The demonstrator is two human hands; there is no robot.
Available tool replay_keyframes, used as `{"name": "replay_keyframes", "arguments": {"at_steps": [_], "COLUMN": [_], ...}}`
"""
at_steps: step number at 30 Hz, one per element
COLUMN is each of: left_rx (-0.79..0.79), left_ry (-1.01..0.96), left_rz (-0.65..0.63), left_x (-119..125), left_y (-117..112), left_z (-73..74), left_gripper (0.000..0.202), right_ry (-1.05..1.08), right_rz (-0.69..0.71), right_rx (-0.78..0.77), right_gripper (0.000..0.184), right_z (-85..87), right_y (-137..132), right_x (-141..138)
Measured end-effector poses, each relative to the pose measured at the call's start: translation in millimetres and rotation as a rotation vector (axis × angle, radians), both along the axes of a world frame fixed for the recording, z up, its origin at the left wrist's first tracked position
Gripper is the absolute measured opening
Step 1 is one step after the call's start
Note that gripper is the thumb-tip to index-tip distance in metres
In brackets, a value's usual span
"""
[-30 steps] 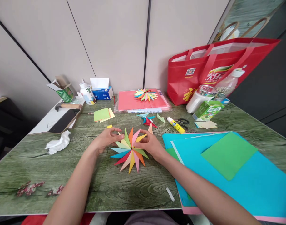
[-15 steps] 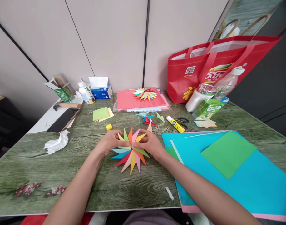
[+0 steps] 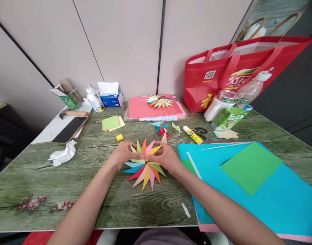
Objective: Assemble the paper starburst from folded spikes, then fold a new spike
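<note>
Hands meet at the paper star (image 3: 145, 166) on the green surface (image 3: 69, 177) — left hand (image 3: 124, 154) and right hand (image 3: 166, 157) each pinching its upper points. Star looks nearly whole; loose folded pieces (image 3: 161, 129) lie just beyond it.

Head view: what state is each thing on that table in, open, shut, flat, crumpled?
Paper star: flat on table, both hands on it.
Left hand: pinching star.
Right hand: pinching star.
Glue stick: capped, lying down.
Tissue: crumpled.
Tissue box: open.
Red bag: open, upright.
</note>
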State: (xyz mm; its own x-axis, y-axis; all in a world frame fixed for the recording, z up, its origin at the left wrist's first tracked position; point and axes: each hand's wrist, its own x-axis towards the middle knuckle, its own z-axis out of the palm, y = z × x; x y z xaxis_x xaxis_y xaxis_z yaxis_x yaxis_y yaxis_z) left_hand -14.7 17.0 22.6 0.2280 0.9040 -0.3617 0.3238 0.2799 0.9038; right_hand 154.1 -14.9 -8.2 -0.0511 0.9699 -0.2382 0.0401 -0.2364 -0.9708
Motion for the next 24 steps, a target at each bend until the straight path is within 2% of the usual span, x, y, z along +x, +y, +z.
{"name": "replay_keyframes", "arguments": {"at_steps": [8, 14, 20, 24], "left_rx": [-0.025, -0.051, -0.041, -0.065], "left_ry": [-0.039, -0.047, -0.035, -0.051], "left_rz": [0.005, 0.017, -0.016, -0.041], "left_x": [1.7, 1.7, -0.7, -2.0], "left_y": [-1.5, -1.6, -0.1, 1.1], "left_z": [0.4, 0.5, -1.0, -0.4], "left_gripper": [0.034, 0.034, 0.031, 0.033], "right_ry": [0.038, -0.002, -0.066, -0.048], "right_rz": [0.066, 0.031, 0.013, 0.037], "right_rx": [-0.023, -0.029, -0.044, -0.021], "right_gripper": [0.054, 0.061, 0.059, 0.068], "right_z": [0.1, -2.0, -3.0, -7.2], "right_y": [-0.5, -0.1, 0.7, 2.1], "right_x": [-1.2, -1.1, -2.2, -0.6]}}
